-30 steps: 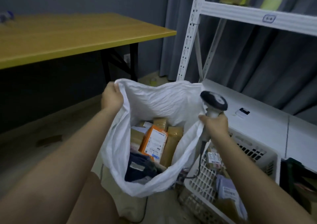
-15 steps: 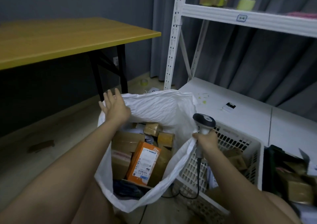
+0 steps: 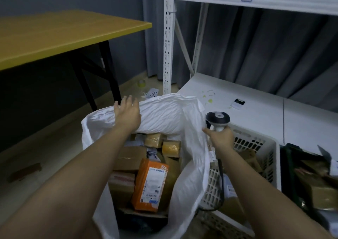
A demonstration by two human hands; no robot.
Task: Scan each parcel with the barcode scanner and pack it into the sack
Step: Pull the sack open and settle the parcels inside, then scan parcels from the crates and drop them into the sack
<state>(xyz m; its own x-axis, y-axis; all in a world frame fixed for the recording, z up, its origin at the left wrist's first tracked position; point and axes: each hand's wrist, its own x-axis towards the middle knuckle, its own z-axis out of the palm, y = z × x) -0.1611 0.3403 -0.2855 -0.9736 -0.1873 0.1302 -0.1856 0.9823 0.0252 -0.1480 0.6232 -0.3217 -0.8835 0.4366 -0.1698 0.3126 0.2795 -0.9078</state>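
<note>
A white sack stands open on the floor below me, holding several parcels: brown cardboard boxes, tape-wrapped packets and an orange box with a white label. My left hand hovers at the sack's far rim with fingers spread straight, holding nothing. My right hand grips the handle of the barcode scanner, grey head up, and also pinches the sack's right rim. The scanner's black cable hangs down beside the sack.
A white slotted basket with more parcels stands right of the sack, and a dark crate of parcels further right. Behind them are a low white shelf board and the rack's upright post. A yellow table stands left.
My left hand has let go of the sack's rim and opened, fingers now spread. The sack has dropped lower and sagged, showing more parcels. My view has swung right and down.
</note>
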